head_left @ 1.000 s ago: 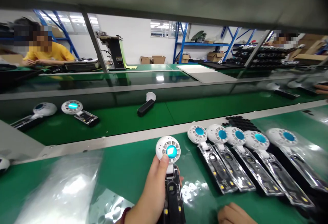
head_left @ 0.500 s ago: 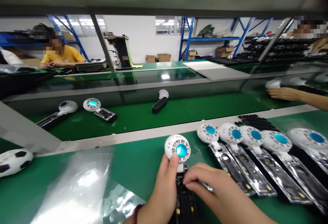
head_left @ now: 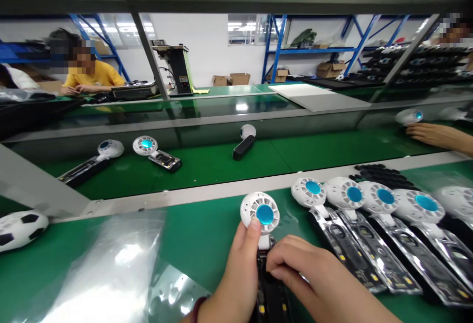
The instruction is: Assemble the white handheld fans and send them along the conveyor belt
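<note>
Handheld fan (head_left: 259,213) at near centre of tabletop (head_left: 192,237): left hand (head_left: 236,269) grips its neck (thumb on head), right hand (head_left: 310,278) pinches the handle. Row of fans (head_left: 369,205) right, plastic bag (head_left: 99,274) left.

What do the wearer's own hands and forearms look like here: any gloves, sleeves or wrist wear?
Both hands are bare, with no gloves and no sleeves in view. The left hand has a dark reddish band at the wrist, at the bottom edge of the picture. The right hand and its forearm show no band or ring.
</note>
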Tool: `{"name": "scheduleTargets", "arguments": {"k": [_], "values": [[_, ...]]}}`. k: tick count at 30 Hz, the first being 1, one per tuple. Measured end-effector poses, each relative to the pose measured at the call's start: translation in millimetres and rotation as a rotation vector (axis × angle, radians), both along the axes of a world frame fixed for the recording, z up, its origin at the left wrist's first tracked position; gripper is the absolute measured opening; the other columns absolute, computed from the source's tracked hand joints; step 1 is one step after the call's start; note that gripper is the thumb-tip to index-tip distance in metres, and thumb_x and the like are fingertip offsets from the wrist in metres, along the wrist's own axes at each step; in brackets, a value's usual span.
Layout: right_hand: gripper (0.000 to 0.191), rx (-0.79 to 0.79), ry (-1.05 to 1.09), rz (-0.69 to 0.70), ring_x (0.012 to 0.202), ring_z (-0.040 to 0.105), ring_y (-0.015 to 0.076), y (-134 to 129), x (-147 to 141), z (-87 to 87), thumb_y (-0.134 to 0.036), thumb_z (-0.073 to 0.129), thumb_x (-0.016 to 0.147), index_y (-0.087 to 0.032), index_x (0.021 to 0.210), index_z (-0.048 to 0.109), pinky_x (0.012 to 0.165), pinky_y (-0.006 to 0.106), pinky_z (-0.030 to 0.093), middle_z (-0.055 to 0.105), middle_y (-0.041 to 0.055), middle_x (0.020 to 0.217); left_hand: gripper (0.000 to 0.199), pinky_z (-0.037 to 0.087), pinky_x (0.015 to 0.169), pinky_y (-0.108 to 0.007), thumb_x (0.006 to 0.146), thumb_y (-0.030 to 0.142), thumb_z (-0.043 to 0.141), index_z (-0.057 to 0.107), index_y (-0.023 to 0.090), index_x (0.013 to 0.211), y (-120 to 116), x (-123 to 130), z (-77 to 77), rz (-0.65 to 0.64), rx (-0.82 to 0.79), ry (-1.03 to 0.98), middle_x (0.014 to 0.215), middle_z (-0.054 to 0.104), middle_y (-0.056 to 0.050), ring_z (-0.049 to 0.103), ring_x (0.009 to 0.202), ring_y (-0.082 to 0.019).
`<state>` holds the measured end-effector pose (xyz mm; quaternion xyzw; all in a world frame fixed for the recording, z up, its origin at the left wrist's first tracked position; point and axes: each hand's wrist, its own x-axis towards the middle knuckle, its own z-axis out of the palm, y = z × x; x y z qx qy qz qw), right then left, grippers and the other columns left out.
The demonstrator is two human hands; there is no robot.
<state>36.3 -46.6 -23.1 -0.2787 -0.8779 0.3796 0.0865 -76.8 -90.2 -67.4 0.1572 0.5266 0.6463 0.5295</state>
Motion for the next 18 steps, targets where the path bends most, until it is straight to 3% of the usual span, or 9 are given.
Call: {"name": "scheduleTargets", "arguments": {"k": [6,10,18], "values": [[0.022,0.006,0.017,0.02,0.077,0.055,0.0102,1,0,0.4,-0.001,0.047,0.079,-0.022,0.072,0.052,0.066,0.017,0.042,0.058,-0.0048,0.076,0.056,0.034,0.091,-0.035,0.072,0.059,0.05,0.056,0.014,0.105,-1,-1,1.0,-0.022,-0.011,0.002,0.103,0.063,-0.008,0.051,0.101,-0.025],[0.022,0.061,0.035,0.031,0.077,0.055,0.0122,1,0,-0.7,-0.002,0.047,0.078,-0.022,0.073,0.053,0.063,0.018,0.043,0.059,-0.0031,0.076,0.052,0.038,0.085,-0.034,0.074,0.055,0.05,0.056,0.014,0.106,-2,-4,4.5,-0.042,-0.018,0.03,0.094,0.065,-0.008,0.055,0.094,-0.025],[0.024,0.28,0.131,0.044,0.073,0.049,0.0156,-4,4,-16.9,-0.003,0.042,0.08,-0.022,0.076,0.056,0.062,0.025,0.042,0.057,0.0008,0.076,0.054,0.042,0.077,-0.031,0.068,0.056,0.056,0.061,0.012,0.1,-2,-1,8.5,0.039,0.01,0.027,0.085,0.067,-0.009,0.058,0.084,-0.024]]}}
